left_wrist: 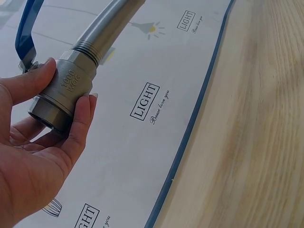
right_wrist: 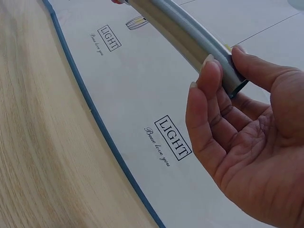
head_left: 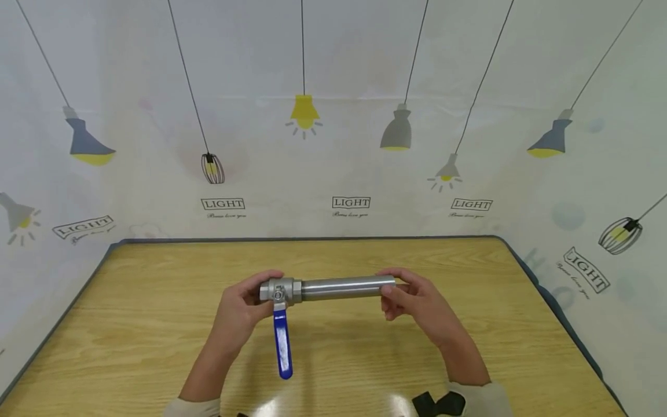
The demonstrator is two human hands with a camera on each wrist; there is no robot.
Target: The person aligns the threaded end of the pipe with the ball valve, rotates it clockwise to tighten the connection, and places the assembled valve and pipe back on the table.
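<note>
Wood-grain surface (head_left: pixel 521 336), lower frame; valve (head_left: pixel 283 291) and pipe (head_left: pixel 341 288) at centre.
Left hand (head_left: pixel 235 315) grips valve; right hand (head_left: pixel 423 307) pinches pipe end.

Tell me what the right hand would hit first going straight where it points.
The metal pipe, which the right hand pinches; beyond it, perhaps the lamp-printed backdrop, though depth is unclear.

Wood-grain tabletop (head_left: pixel 130 347) in warm yellow-brown, with dark blue trim (left_wrist: pixel 167 180) along the far edge and both side edges. Beyond the far edge, pale wall covering (head_left: pixel 260 46) printed with hanging lamps (head_left: pixel 304 109) in yellow, grey and blue, and boxed LIGHT lettering (head_left: pixel 351 202) lower down. Same covering past left and right edges. Bright glare (head_left: pixel 268 409) on the nearer wood.
</note>
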